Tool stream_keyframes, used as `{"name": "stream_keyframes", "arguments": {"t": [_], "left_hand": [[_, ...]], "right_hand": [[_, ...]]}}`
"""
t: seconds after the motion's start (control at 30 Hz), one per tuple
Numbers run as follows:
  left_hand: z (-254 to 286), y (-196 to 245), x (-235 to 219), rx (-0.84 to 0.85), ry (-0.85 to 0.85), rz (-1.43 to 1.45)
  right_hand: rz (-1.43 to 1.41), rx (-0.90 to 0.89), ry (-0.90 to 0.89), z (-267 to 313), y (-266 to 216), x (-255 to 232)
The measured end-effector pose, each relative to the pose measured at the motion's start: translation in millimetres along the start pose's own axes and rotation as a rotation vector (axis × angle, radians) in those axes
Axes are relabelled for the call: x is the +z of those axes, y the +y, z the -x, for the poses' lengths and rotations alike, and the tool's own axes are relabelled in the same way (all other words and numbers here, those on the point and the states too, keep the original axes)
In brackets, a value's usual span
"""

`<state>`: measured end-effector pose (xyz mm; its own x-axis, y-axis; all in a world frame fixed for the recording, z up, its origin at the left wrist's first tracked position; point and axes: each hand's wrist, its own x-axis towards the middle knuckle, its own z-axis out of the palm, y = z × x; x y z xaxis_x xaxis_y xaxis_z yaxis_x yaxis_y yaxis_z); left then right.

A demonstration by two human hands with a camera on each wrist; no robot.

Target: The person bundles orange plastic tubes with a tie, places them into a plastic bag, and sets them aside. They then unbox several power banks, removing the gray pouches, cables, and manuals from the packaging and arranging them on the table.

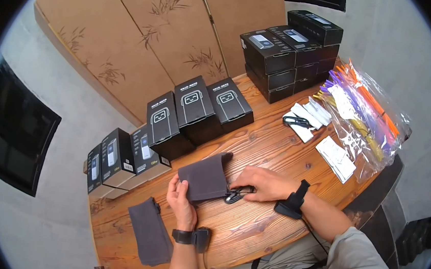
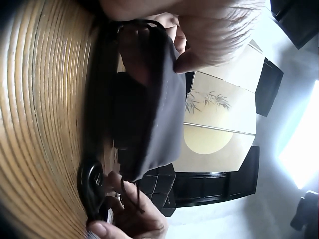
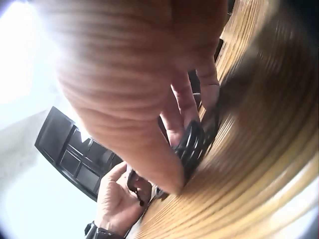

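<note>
A dark grey drawstring pouch (image 1: pixel 202 178) is held by its near left edge in my left hand (image 1: pixel 183 203), thumb on top of the cloth. In the left wrist view the pouch's mouth gapes toward the camera, its cord (image 2: pixel 130 196) hanging by the corner. Just right of the pouch, my right hand (image 1: pixel 265 184) pinches a coiled black cable (image 1: pixel 235 195) low over the wood. The right wrist view shows the cable's loops (image 3: pixel 192 149) between thumb and fingers. Flat on the table, left of my left forearm, lies a second grey pouch (image 1: pixel 149 231).
Black boxes (image 1: pixel 195 107) stand in a row behind the pouch, with more boxes (image 1: pixel 113 156) at the left and a stack (image 1: pixel 284 53) at the back right. White papers (image 1: pixel 336 159), another black cable (image 1: pixel 296 121) and a plastic bag of coloured sticks (image 1: pixel 363 111) lie at the right.
</note>
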<state>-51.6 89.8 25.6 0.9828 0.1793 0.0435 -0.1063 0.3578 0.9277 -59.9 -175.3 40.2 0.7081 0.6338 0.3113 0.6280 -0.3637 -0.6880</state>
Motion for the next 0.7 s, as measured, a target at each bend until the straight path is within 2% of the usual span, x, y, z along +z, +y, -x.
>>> {"name": "stream_keyframes", "arguments": {"t": [0.2, 0.33, 0.43, 0.57, 0.7], "left_hand": [[1.0, 1.4, 1.8, -0.016, -0.011, -0.043], [1.4, 2.9, 2.9, -0.024, -0.026, -0.018], [0.6, 1.0, 1.2, -0.02, -0.041, -0.02], [0.5, 0.5, 1.0, -0.022, -0.052, -0.023], [0.4, 0.4, -0.7, -0.055, -0.075, -0.053]], "right_hand": [[0.142, 0.21, 0.111, 2.0, 1.5, -12.4], [0.222, 0.322, 0.39, 3.7, 9.9, -16.4], [0.42, 0.383, 0.599, 8.2, 21.4, -24.2], [0.51, 0.64, 0.717, 15.1, 31.0, -33.6], [0.625, 0.711, 0.824, 25.1, 46.3, -41.0]]}}
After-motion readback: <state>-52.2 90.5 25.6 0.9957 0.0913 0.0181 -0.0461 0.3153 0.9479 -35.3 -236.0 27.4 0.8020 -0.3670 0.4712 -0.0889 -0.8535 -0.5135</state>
